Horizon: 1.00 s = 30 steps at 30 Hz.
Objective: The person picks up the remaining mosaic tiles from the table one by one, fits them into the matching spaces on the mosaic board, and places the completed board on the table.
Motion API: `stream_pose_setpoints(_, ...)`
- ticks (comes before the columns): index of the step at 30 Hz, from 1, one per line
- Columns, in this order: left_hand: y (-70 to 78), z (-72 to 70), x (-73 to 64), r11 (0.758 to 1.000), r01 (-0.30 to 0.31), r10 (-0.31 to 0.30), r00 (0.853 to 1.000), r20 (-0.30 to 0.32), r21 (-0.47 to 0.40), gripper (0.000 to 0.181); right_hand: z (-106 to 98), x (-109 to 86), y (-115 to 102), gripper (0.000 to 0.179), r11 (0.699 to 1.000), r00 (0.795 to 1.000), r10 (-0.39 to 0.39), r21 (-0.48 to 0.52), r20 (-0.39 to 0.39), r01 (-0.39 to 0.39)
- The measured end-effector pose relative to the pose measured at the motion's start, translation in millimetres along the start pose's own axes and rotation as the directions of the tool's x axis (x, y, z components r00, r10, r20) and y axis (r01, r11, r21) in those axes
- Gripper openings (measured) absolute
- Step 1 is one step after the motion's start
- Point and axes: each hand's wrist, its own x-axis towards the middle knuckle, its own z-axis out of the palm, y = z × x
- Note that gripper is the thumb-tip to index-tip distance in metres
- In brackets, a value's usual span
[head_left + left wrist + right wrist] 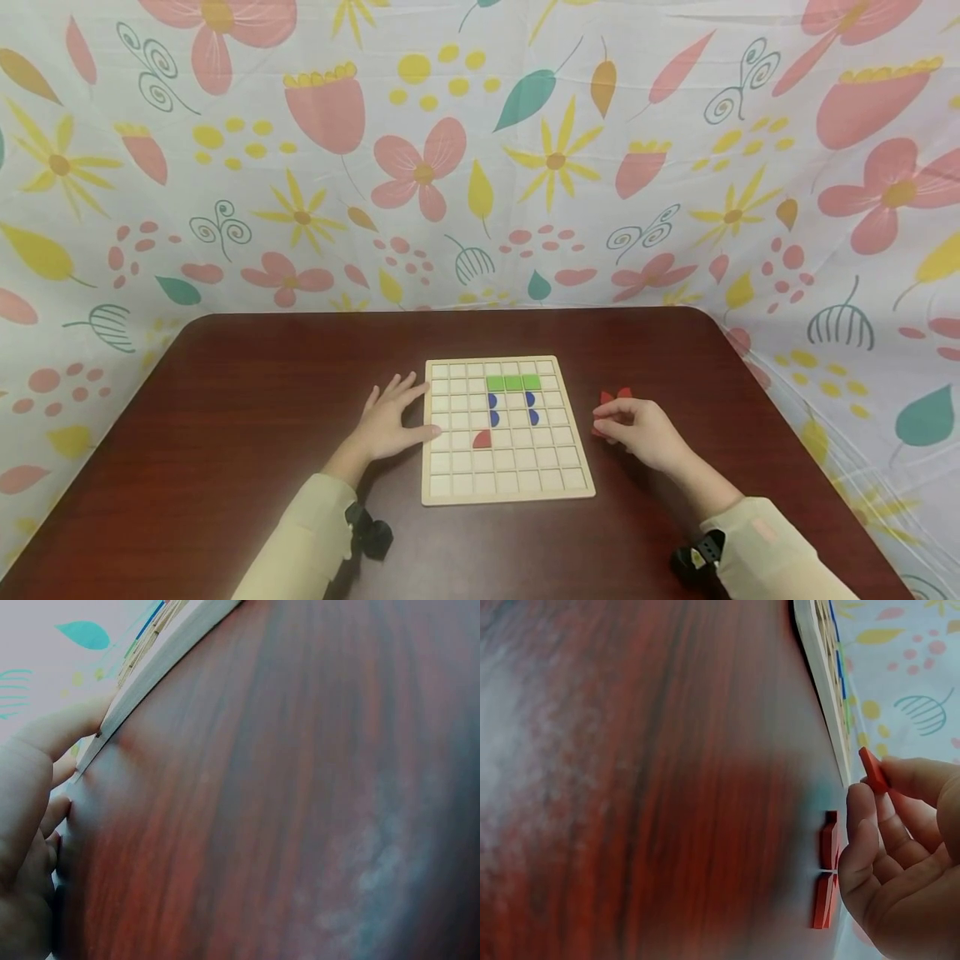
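Observation:
A light wooden grid board [446, 492] lies on the table. It carries 3 green square tiles [513, 383], several blue half-round tiles [492, 401] and one red quarter-round tile [482, 439]. My left hand [384, 427] rests at the board's left edge, fingers spread and thumb touching the frame. To the right of the board, my right hand [641, 429] pinches a small red tile [874, 772] between thumb and fingertip. Loose red tiles [829, 840] lie on the table close by it; in the head view the hand partly covers them.
The dark wooden table [300, 358] has rounded far corners. A flower-printed cloth [480, 167] hangs behind it and along the sides. Dark wrist devices [369, 532] are strapped at both sleeves.

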Motion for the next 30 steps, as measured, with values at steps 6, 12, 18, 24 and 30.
stream_pose_setpoints(6,-1.0,-0.1,1.3,1.000,-0.006,0.006,1.000,-0.003,0.005,0.078,-0.5,0.1,-2.5,0.030,1.000,1.000,-0.004,0.021,-0.003,0.005)
stream_pose_setpoints(12,-0.4,-0.4,1.0,1.000,-0.003,0.003,1.000,0.000,-0.004,0.078,0.6,1.4,-2.5,0.034,0.999,1.000,-0.002,0.049,-0.005,0.002)
stream_pose_setpoints(18,-0.3,-0.1,0.5,1.000,-0.002,0.001,1.000,-0.003,-0.010,0.078,3.8,0.8,-9.0,0.035,0.996,1.000,0.021,0.085,-0.020,-0.019)
stream_pose_setpoints(24,-1.3,1.2,0.2,1.000,0.007,-0.007,1.000,0.000,0.003,0.079,7.9,0.2,-14.3,0.034,0.994,1.000,0.012,0.111,-0.027,-0.009)
stream_pose_setpoints(30,-1.2,1.3,0.6,1.000,0.007,-0.007,1.000,-0.002,0.007,0.079,13.9,2.8,-12.3,0.032,0.992,0.999,0.021,0.124,-0.028,-0.017)
